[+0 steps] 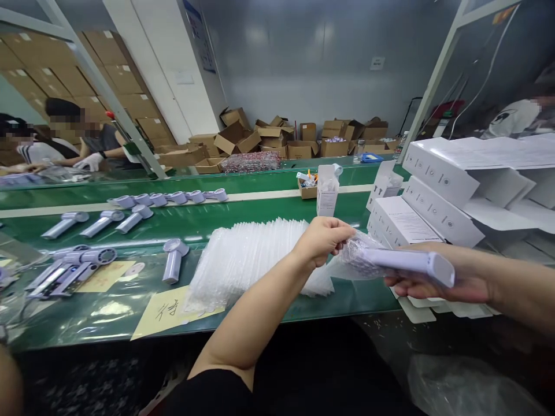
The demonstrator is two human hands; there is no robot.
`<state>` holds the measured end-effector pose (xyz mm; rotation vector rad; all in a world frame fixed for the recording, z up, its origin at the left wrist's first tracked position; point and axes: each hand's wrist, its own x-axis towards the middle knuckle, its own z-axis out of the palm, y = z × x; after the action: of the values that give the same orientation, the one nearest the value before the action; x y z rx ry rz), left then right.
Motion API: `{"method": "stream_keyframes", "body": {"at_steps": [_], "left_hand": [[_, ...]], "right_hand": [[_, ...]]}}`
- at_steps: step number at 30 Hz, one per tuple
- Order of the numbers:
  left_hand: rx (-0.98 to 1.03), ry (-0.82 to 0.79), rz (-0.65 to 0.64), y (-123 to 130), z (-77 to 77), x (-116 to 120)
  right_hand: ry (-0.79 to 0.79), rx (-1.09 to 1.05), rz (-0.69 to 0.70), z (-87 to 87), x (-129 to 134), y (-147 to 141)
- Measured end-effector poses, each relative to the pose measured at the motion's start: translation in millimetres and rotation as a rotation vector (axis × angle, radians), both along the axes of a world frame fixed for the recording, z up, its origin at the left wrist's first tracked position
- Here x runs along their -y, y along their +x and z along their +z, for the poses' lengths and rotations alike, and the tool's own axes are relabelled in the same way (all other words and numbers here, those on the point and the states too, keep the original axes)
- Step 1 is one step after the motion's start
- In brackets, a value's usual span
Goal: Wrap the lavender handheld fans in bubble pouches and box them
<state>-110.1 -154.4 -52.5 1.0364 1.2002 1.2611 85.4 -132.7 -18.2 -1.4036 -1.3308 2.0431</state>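
My left hand (325, 238) pinches the edge of a clear bubble bag (358, 257) just right of the middle. Inside the bag's mouth is the far end of a lavender handheld device (410, 263), whose handle points right. My right hand (451, 277) holds that handle from below, fingers curled under it. Left of my hands lies a long row of overlapping bubble bags (251, 254) on the green table. One lavender handheld fan (173, 260) rests by itself to the left of the row.
White boxes (407, 222) are stacked at the right. An upright white box (327, 193) stands beyond my left hand, beside a small carton (307, 189). More fans (104, 222) lie at the left near a yellow paper (158, 312). People sit at the far left.
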Motion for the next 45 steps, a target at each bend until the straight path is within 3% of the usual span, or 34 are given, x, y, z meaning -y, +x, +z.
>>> {"method": "stream_keyframes", "body": {"at_steps": [3, 7, 10, 12, 14, 16, 18, 20, 22, 24, 26, 28, 29, 31, 34, 36, 38, 41, 45], "left_hand": [[-0.045, -0.024, 0.004, -6, 5.1, 7], [-0.003, 0.058, 0.074, -16, 24.9, 10], [0.071, 0.197, 0.116, -32, 43.6, 13], [0.139, 0.326, 0.148, -40, 46.7, 17], [0.166, 0.441, 0.109, -39, 39.1, 22], [0.130, 0.488, -0.021, -28, 24.3, 26], [0.091, 0.479, -0.083, -14, 9.9, 26], [0.121, 0.450, 0.025, -7, 2.5, 23], [0.225, 0.414, 0.234, -15, 3.6, 18], [0.338, 0.388, 0.407, -37, 10.2, 12], [0.408, 0.382, 0.512, -65, 18.5, 8], [0.453, 0.382, 0.581, -92, 26.3, 5], [0.477, 0.383, 0.611, -103, 30.0, 3], [0.529, 0.388, 0.674, -121, 37.5, 1], [0.613, 0.416, 0.768, -138, 50.4, 0], [0.663, 0.443, 0.816, -148, 58.9, 0], [0.704, 0.472, 0.874, -159, 64.9, -2], [0.715, 0.536, 0.966, -179, 66.6, -9], [0.606, 0.621, 0.952, -197, 57.5, -39]], "right_hand": [[-0.033, 0.242, 0.115, 22.6, -9, -8], [0.216, 0.370, 0.077, 47.5, -22, -21], [0.342, 0.351, 0.127, 62.3, -27, -28], [0.416, 0.238, 0.163, 67.7, -25, -34], [0.466, 0.107, 0.185, 70.4, -21, -42], [0.507, 0.041, 0.261, 74.2, -15, -51], [0.576, 0.083, 0.479, 80.8, -13, -55], [0.745, 0.239, 0.787, 84.9, -17, -49], [1.025, 0.458, 0.977, 76.8, -27, -35], [1.333, 0.645, 0.916, 51.4, -41, -18], [1.505, 0.712, 0.830, 16.9, -54, -6], [1.620, 0.759, 0.942, -8.7, -64, -3], [1.669, 0.782, 1.011, -13.1, -68, -7], [1.767, 0.842, 1.104, -2.3, -75, -20], [1.859, 0.900, 1.057, 45.3, -87, -57], [1.842, 0.921, 0.921, 75.1, -100, -88], [1.770, 0.874, 0.725, 88.3, -119, -122], [1.657, 0.657, 0.528, 71.3, -152, -174], [1.616, 0.470, 0.447, 10.1, -192, -234]]}}
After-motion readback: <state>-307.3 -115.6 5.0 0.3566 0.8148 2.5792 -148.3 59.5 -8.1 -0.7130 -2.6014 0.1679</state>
